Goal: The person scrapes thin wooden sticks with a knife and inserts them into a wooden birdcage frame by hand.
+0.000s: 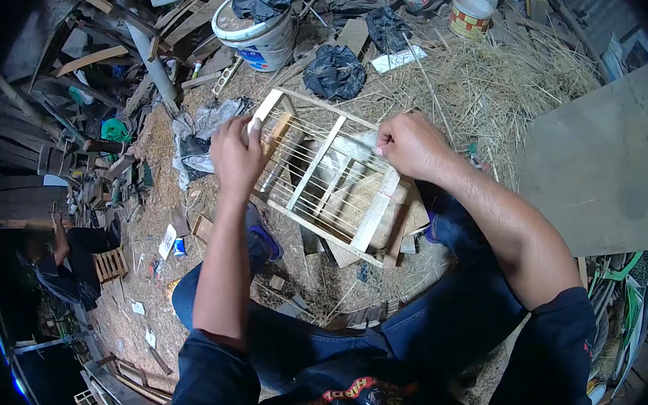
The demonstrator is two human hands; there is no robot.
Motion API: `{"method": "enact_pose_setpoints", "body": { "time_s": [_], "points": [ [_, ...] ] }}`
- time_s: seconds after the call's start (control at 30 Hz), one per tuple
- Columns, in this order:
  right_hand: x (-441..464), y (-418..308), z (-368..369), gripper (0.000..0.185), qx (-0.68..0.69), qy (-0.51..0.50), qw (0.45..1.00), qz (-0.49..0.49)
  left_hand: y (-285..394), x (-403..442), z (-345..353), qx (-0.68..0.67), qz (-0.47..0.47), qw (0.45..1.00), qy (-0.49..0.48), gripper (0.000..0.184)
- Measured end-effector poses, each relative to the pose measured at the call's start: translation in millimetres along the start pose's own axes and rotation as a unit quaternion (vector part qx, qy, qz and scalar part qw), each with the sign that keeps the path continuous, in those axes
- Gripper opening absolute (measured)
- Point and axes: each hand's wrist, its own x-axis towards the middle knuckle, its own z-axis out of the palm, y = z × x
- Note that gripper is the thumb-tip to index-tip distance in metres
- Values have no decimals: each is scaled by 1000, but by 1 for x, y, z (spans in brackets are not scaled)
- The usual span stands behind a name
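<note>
A light wooden frame with thin parallel rods [316,164] is held tilted in front of me, above a wooden block [370,198] and boards. My left hand [235,154] grips the frame's left end bar, fingers closed on its upper part. At the frame's upper right corner is my right hand [412,145], its fingers curled in a pinch at the end of the rods. Whether a separate small piece is between those fingers is hidden.
A white bucket [257,41] with a black bag stands ahead, near another black bag [335,72]. Straw [492,94] covers the ground ahead right, beside a large board [605,160]. Scrap wood [92,58] is piled left. Another person [68,262] sits at far left.
</note>
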Motion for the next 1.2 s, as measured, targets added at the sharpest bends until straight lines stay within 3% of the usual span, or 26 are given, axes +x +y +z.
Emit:
{"method": "enact_pose_setpoints", "body": {
  "time_s": [0.07,0.13,0.17,0.37,0.53,0.73,0.83,1.2],
  "points": [
    [0,2,2,9,0,-4,1000,-5,-14,8,5,20,-42,998,-40,30],
    [-1,5,4,10,1,8,1000,-19,-20,10,10,-45,-156,975,-154,35],
    [-1,6,4,10,2,9,1000,-18,-21,7,10,-59,-126,981,-139,37],
    [-2,-10,-3,12,12,-46,999,2,-19,-12,-7,-113,-138,976,-121,33],
    [-13,-11,1,11,22,-76,993,-87,-27,-39,-29,-103,-142,980,-93,32],
    [-23,-33,14,11,-3,-147,987,-64,-60,-55,-38,-49,-141,985,-85,33],
    [-23,-38,24,8,-3,-146,987,-67,-61,-52,-39,-71,-183,976,-99,34],
    [-10,-41,43,14,6,-96,991,-92,-77,-54,-24,-81,-178,975,-105,36]
  ]
}}
